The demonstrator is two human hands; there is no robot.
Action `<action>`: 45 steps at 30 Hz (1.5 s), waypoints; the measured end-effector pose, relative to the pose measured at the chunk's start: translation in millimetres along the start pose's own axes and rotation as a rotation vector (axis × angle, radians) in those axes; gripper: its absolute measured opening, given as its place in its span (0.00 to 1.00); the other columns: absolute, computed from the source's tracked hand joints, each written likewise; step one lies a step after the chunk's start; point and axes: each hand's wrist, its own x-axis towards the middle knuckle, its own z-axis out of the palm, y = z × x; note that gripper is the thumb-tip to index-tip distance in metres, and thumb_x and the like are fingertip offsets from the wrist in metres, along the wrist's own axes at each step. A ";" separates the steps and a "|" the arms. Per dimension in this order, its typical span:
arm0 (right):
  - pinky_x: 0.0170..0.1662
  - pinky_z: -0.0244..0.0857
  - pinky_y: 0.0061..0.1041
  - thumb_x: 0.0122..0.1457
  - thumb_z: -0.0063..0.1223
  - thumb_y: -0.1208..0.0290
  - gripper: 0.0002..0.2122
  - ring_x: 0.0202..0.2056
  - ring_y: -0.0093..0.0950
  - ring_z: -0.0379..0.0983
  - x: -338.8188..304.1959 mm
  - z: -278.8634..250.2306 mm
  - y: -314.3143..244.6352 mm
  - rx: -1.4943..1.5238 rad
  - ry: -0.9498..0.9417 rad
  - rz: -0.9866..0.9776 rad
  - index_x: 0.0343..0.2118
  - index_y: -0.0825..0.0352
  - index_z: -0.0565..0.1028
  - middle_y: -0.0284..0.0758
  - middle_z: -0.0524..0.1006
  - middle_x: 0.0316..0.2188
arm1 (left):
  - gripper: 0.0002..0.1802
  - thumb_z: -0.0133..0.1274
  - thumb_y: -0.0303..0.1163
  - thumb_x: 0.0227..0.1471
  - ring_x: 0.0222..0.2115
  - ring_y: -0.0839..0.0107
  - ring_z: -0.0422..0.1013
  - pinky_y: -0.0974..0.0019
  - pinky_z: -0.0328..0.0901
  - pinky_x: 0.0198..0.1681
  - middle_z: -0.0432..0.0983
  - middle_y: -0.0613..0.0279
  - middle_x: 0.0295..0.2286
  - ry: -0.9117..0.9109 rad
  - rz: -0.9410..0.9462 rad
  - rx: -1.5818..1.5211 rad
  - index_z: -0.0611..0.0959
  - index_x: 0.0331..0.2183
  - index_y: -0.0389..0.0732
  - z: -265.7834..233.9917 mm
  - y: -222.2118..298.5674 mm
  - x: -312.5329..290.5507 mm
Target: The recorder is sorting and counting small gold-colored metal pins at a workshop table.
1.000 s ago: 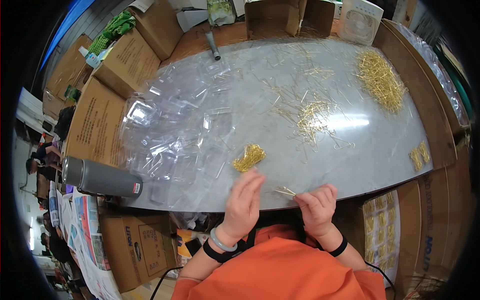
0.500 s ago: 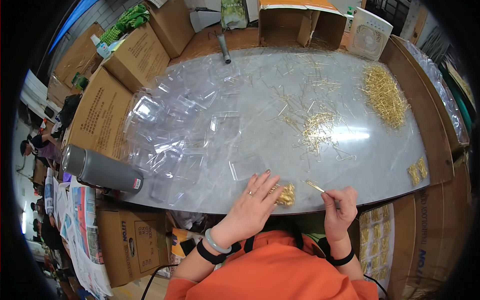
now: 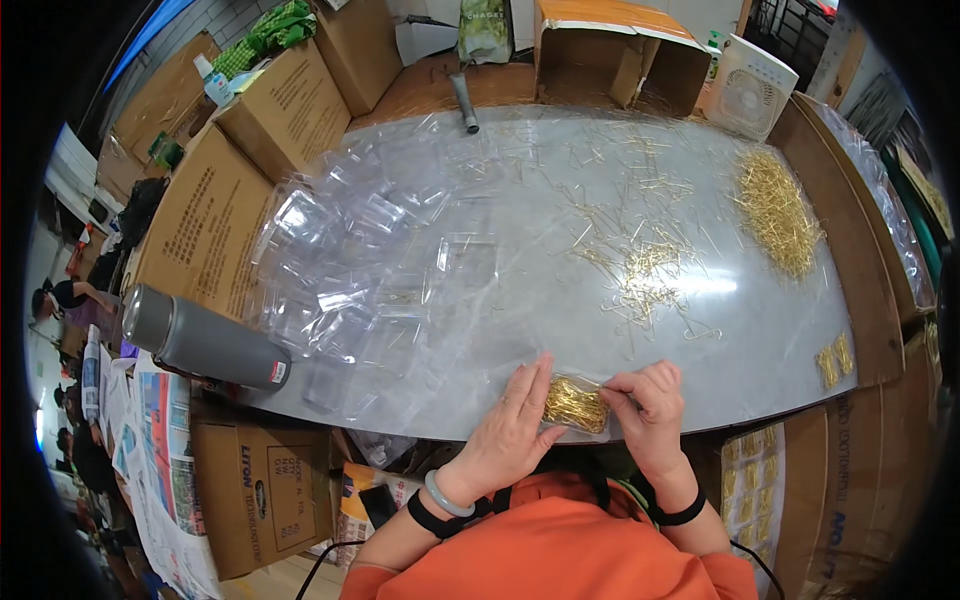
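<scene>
At the table's near edge, a tight bundle of gold wire hooks (image 3: 576, 403) lies in what looks like a clear plastic tray. My left hand (image 3: 508, 418) cups its left side, the long fingers stretched along it and the thumb at the near edge, so it is held between them. My right hand (image 3: 648, 405) is closed in a pinch at the right end of the bundle; what sits between those fingertips is hidden. Beyond my hands lies a loose scatter of gold wire hooks (image 3: 650, 280).
Clear plastic trays (image 3: 340, 240) cover the table's left side, beside a grey bottle (image 3: 215, 345). A big heap of gold hooks (image 3: 778, 215) lies far right, with two small bundles (image 3: 834, 360) nearer. Cardboard boxes (image 3: 200, 230), a fan (image 3: 750, 85) and a cardboard wall (image 3: 860, 240) border the table.
My right hand, which held a gold hook out to the right, has moved left to the bundle. My left hand has shifted from lying over the bundle to its left side, uncovering it.
</scene>
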 end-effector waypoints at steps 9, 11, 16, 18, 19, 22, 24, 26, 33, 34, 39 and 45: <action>0.44 0.59 0.34 0.47 0.69 0.75 0.08 0.34 0.33 0.70 1.1 -6.7 -3.7 -0.094 -0.060 -0.020 0.30 0.59 0.80 0.27 0.76 0.24 | 0.46 0.58 0.34 0.59 0.65 0.37 0.55 0.45 0.55 0.67 0.54 0.38 0.66 -0.008 0.026 0.060 0.53 0.68 0.29 -3.6 5.1 4.2; 0.44 0.60 0.34 0.47 0.69 0.75 0.08 0.34 0.34 0.70 0.7 -5.3 -3.0 -0.113 -0.062 -0.022 0.30 0.59 0.80 0.27 0.76 0.24 | 0.43 0.58 0.32 0.59 0.65 0.38 0.55 0.43 0.53 0.68 0.55 0.39 0.65 -0.042 0.096 0.146 0.56 0.67 0.28 -4.8 2.6 9.9; 0.41 0.62 0.32 0.47 0.70 0.74 0.08 0.34 0.33 0.70 -3.3 2.4 2.0 -0.037 0.005 0.031 0.31 0.60 0.82 0.28 0.76 0.24 | 0.38 0.56 0.31 0.59 0.66 0.40 0.55 0.40 0.51 0.68 0.56 0.40 0.65 -0.114 0.081 0.205 0.60 0.65 0.28 -8.5 12.6 17.2; 0.41 0.62 0.32 0.48 0.70 0.74 0.08 0.34 0.33 0.70 -3.6 2.6 2.6 0.013 0.019 0.054 0.32 0.60 0.83 0.28 0.76 0.24 | 0.38 0.55 0.32 0.60 0.66 0.40 0.55 0.40 0.51 0.68 0.57 0.40 0.65 -0.108 0.074 0.183 0.60 0.65 0.28 -10.4 16.1 19.1; 0.41 0.62 0.32 0.48 0.70 0.74 0.08 0.33 0.33 0.70 -4.0 2.3 2.3 0.034 0.024 0.061 0.32 0.60 0.83 0.29 0.76 0.24 | 0.38 0.55 0.32 0.60 0.66 0.40 0.55 0.40 0.51 0.68 0.57 0.40 0.65 -0.102 0.067 0.159 0.60 0.65 0.29 -10.8 17.8 20.1; 0.40 0.63 0.32 0.49 0.69 0.74 0.08 0.32 0.32 0.69 -6.3 2.9 6.2 0.066 0.039 0.071 0.33 0.61 0.83 0.29 0.77 0.24 | 0.37 0.54 0.32 0.61 0.66 0.41 0.54 0.40 0.50 0.68 0.57 0.40 0.65 -0.072 0.083 0.091 0.59 0.66 0.30 -7.2 18.9 26.1; 0.40 0.63 0.31 0.50 0.69 0.74 0.08 0.32 0.32 0.69 -7.8 3.0 8.1 0.073 0.037 0.085 0.33 0.62 0.83 0.30 0.78 0.24 | 0.37 0.53 0.32 0.62 0.66 0.41 0.54 0.39 0.49 0.68 0.57 0.41 0.65 -0.079 0.099 0.096 0.59 0.66 0.31 -1.7 18.0 29.4; 0.40 0.63 0.31 0.50 0.69 0.73 0.08 0.32 0.33 0.69 -7.5 3.5 8.2 0.079 0.023 0.109 0.33 0.62 0.83 0.30 0.78 0.25 | 0.37 0.53 0.31 0.62 0.67 0.42 0.54 0.39 0.48 0.69 0.57 0.42 0.65 -0.115 0.109 0.150 0.59 0.66 0.32 3.6 15.7 31.6; 0.37 0.64 0.31 0.48 0.71 0.73 0.08 0.31 0.33 0.70 -11.3 8.2 7.7 0.183 0.092 0.201 0.31 0.62 0.83 0.31 0.78 0.24 | 0.36 0.56 0.35 0.60 0.66 0.46 0.55 0.40 0.49 0.69 0.61 0.44 0.63 -0.137 0.130 0.100 0.64 0.64 0.31 0.8 13.0 30.7; 0.36 0.64 0.31 0.48 0.72 0.73 0.08 0.31 0.33 0.70 -11.9 7.2 8.3 0.166 0.091 0.190 0.31 0.62 0.82 0.31 0.78 0.24 | 0.36 0.56 0.36 0.60 0.66 0.45 0.56 0.40 0.50 0.69 0.61 0.44 0.63 -0.133 0.143 0.062 0.65 0.64 0.31 -2.0 14.5 31.7; 0.36 0.64 0.31 0.48 0.72 0.73 0.08 0.30 0.33 0.70 -10.9 6.2 6.8 0.138 0.091 0.162 0.29 0.62 0.82 0.31 0.78 0.23 | 0.36 0.59 0.36 0.59 0.65 0.45 0.58 0.40 0.51 0.68 0.64 0.44 0.61 -0.066 0.138 0.046 0.66 0.63 0.32 8.5 8.1 29.5; 0.41 0.66 0.32 0.48 0.71 0.73 0.09 0.34 0.34 0.72 -14.2 4.0 6.1 0.145 0.051 0.156 0.33 0.61 0.83 0.32 0.81 0.30 | 0.35 0.60 0.35 0.58 0.64 0.44 0.59 0.39 0.51 0.68 0.65 0.45 0.60 -0.070 0.126 0.026 0.67 0.62 0.34 9.6 3.4 29.2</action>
